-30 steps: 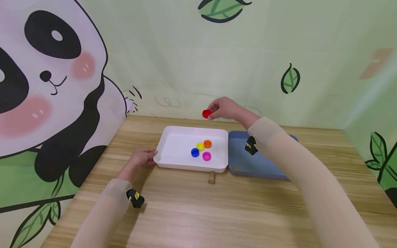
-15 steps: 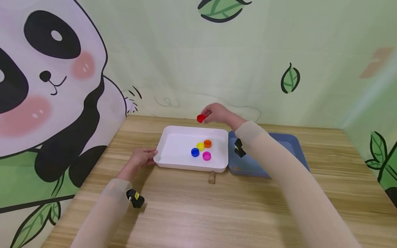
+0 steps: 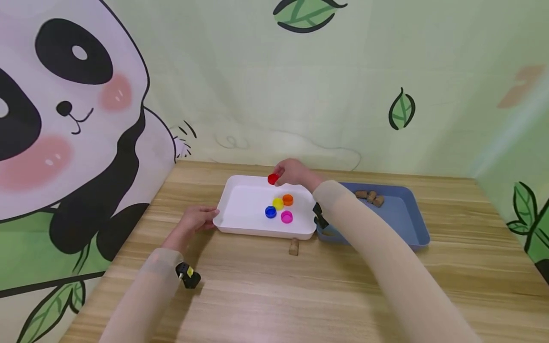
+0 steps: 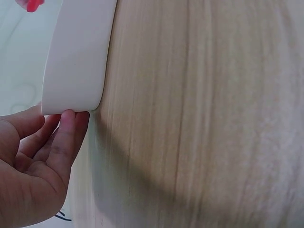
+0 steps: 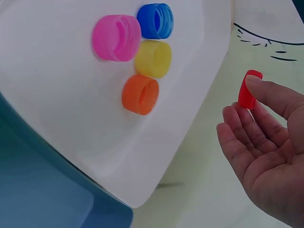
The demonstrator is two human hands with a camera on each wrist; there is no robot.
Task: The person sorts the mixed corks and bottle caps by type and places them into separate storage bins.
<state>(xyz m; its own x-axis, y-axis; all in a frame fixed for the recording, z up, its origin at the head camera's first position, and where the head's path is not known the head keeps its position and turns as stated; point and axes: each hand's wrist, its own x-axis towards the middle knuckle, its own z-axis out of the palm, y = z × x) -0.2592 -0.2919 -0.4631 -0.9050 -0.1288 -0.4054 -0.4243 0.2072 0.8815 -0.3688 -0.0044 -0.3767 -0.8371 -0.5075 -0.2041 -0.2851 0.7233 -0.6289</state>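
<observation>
Between thumb and fingertips my right hand (image 3: 293, 172) pinches a red bottle cap (image 3: 273, 179), held up over the far edge of the white tray (image 3: 240, 200). Inside that tray lie a blue cap (image 3: 270, 212), a yellow cap (image 3: 278, 204), an orange cap (image 3: 288, 199) and a pink cap (image 3: 287, 217), grouped in its right half. My left hand (image 3: 197, 218) holds the tray's left end near the front corner. In the left wrist view, fingertips (image 4: 68, 116) press against the end wall, with the thumb at the rim.
A blue-grey tray (image 3: 399, 209) stands right beside the white one, partly behind my right forearm. Several brown cork-like pieces (image 3: 371, 196) lie in it. Another such piece (image 3: 293, 247) is on the wooden table (image 3: 257, 286) in front. A panda-printed wall backs the table.
My right hand has moved left and down with the red cap, closer to the white tray. More of the blue-grey tray and its brown pieces shows. The left hand stays put.
</observation>
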